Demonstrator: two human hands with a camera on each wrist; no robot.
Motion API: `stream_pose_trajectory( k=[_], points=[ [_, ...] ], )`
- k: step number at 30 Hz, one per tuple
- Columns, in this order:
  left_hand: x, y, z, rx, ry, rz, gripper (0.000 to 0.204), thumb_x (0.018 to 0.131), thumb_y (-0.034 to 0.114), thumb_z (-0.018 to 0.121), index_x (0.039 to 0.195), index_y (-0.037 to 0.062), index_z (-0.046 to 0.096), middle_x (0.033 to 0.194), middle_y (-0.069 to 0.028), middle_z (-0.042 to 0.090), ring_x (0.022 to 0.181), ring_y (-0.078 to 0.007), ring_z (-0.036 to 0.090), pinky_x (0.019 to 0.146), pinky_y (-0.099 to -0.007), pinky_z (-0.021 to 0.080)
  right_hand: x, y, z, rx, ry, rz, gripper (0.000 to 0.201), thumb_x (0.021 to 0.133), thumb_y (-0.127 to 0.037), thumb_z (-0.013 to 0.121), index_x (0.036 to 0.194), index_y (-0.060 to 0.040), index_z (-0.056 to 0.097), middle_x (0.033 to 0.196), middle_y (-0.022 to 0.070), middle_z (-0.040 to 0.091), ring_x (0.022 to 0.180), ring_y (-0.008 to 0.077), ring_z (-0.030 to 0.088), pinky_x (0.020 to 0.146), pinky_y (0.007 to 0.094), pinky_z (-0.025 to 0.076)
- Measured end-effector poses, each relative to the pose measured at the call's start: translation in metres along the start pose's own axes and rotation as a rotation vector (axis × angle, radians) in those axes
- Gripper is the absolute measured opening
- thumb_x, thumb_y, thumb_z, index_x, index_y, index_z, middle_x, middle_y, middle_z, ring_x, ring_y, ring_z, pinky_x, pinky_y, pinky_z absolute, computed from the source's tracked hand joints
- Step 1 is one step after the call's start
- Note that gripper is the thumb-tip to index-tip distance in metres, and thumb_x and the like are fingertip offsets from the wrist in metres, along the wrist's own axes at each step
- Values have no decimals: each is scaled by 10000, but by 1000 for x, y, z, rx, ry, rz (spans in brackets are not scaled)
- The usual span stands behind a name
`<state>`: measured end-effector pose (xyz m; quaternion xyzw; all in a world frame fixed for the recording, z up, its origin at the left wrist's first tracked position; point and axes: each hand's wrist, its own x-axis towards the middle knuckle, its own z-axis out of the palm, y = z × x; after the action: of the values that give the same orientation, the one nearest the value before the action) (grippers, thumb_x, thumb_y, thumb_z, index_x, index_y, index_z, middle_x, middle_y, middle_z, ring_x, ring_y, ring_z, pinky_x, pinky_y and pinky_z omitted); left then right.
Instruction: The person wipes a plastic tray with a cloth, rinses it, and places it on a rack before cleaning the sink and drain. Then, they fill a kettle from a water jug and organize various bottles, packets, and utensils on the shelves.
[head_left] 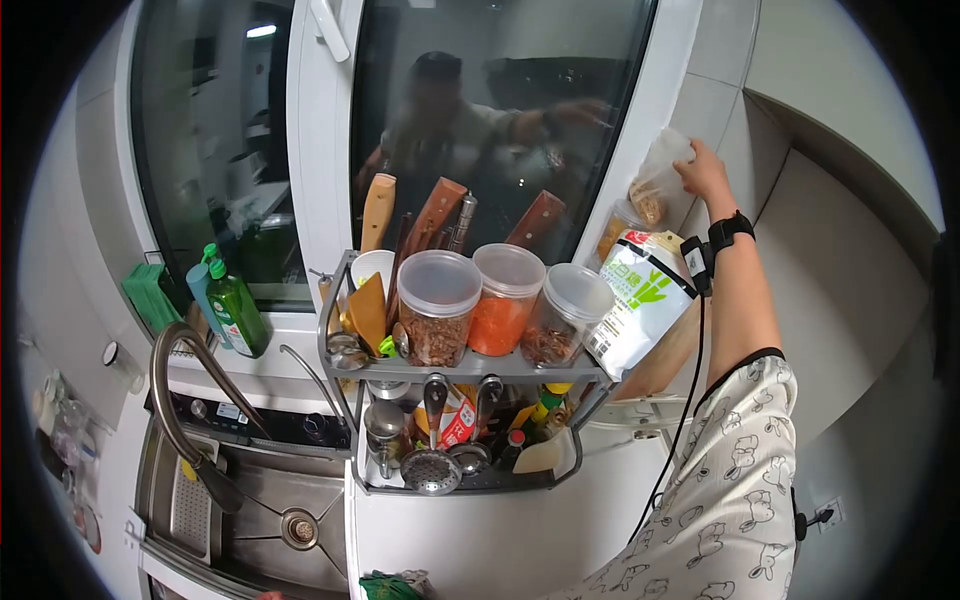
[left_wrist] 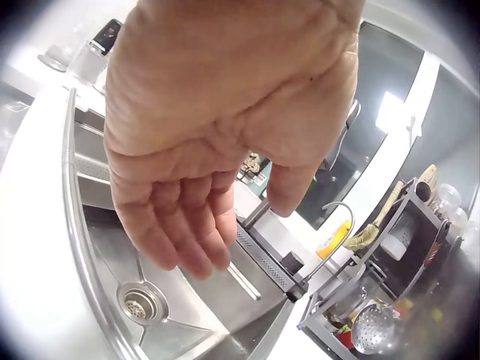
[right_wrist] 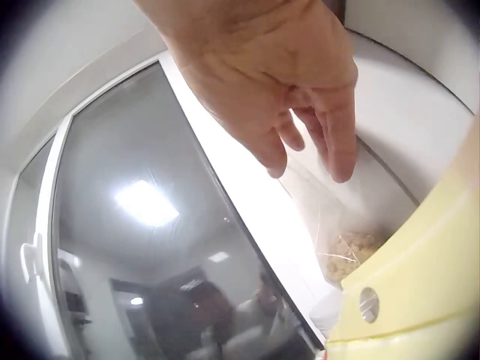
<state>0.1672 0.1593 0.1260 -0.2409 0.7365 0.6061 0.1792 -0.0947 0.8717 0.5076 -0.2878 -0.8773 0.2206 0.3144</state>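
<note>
My right hand (head_left: 708,175) reaches to the far right corner by the window, at the top of a clear plastic bag (head_left: 662,165) with brown dried food in its bottom. In the right wrist view, the thumb and fingers hang apart over the bag (right_wrist: 349,251). Just below stand a lidded jar (head_left: 618,225) and a white and green printed packet (head_left: 645,290), whose yellow top edge (right_wrist: 420,285) fills the lower right of that view. Over the sink, my left hand (left_wrist: 217,142) hangs with its fingers loosely bent and nothing in it; only a fingertip shows in the head view.
A two-tier grey rack (head_left: 470,372) holds several lidded jars, knives, ladles and bottles. Left of it are a steel sink (head_left: 270,560) with a curved faucet (head_left: 165,400) and a green soap bottle (head_left: 235,310). A black cable (head_left: 690,420) hangs from the right wrist.
</note>
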Motion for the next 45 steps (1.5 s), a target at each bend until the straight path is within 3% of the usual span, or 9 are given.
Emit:
stream_pose_trajectory(
  k=[2, 6, 8, 16, 21, 24, 27, 33, 45],
  points=[
    [7, 6, 8, -31, -38, 86, 402, 872, 359, 574, 1090, 24, 534, 989, -69, 577, 951, -183, 544, 863, -321, 428, 10, 8, 2, -354, 319, -520, 544, 759, -163, 651, 1268, -98, 470, 1104, 199, 567, 958, 302, 580, 814, 395, 480],
    [11, 20, 14, 60, -68, 136, 360, 862, 356, 596, 1036, 44, 549, 900, -20, 564, 910, -143, 531, 800, -282, 431, 9, 26, -3, -414, -3, -735, 511, 789, -180, 616, 1268, -93, 462, 1167, 197, 536, 1070, 335, 521, 892, 402, 434],
    [18, 12, 6, 73, -86, 158, 359, 863, 358, 595, 1034, 44, 552, 916, -25, 570, 910, -139, 533, 789, -272, 431, 1, 20, -16, -182, 436, -910, 494, 818, -210, 590, 1278, -99, 450, 1197, 172, 514, 1115, 311, 492, 872, 378, 449],
    [2, -18, -20, 102, -65, 303, 395, 881, 337, 569, 1106, 13, 544, 1027, -83, 591, 958, -177, 545, 854, -305, 435, -163, -19, -78, 180, 514, -680, 363, 874, -237, 544, 1204, -90, 513, 1151, 91, 549, 1075, 204, 521, 814, 314, 456],
    [9, -33, -28, 241, 2, 323, 291, 868, 290, 598, 1015, 40, 572, 949, -64, 595, 901, -123, 524, 811, -268, 433, -313, 19, 1, 879, -118, -608, 168, 886, -154, 537, 1005, -44, 580, 901, 34, 607, 855, 97, 560, 748, 248, 447],
    [8, -23, -2, 110, 81, 593, 339, 829, 76, 609, 596, 117, 367, 532, 77, 314, 475, -30, 275, 419, -218, 218, -431, 34, 70, 565, -653, -384, 267, 836, -148, 584, 1070, -22, 561, 958, 106, 607, 875, 210, 591, 771, 315, 467],
    [4, -14, 4, 112, -137, 493, 201, 760, -17, 560, 631, 74, 435, 590, 64, 392, 557, -26, 341, 477, -196, 282, -554, 96, 155, 356, -911, -648, 441, 814, -219, 597, 1209, -61, 483, 1210, 171, 495, 1152, 302, 440, 993, 387, 338],
    [4, 3, 5, 775, -424, 787, 360, 792, 123, 609, 1122, 27, 504, 1079, -156, 542, 950, -278, 566, 741, -316, 473, -701, 148, 187, -32, -924, -404, 610, 783, -238, 629, 1310, -55, 383, 1345, 225, 337, 1232, 381, 323, 1032, 419, 284],
    [8, -40, -89, 924, -785, 731, 420, 806, 184, 622, 1172, 22, 497, 1142, -179, 513, 972, -323, 556, 753, -368, 466, -775, 91, 229, -189, -490, -223, 393, 789, -56, 531, 1181, -66, 499, 1230, 153, 430, 1193, 298, 379, 1030, 551, 217]
  ],
)
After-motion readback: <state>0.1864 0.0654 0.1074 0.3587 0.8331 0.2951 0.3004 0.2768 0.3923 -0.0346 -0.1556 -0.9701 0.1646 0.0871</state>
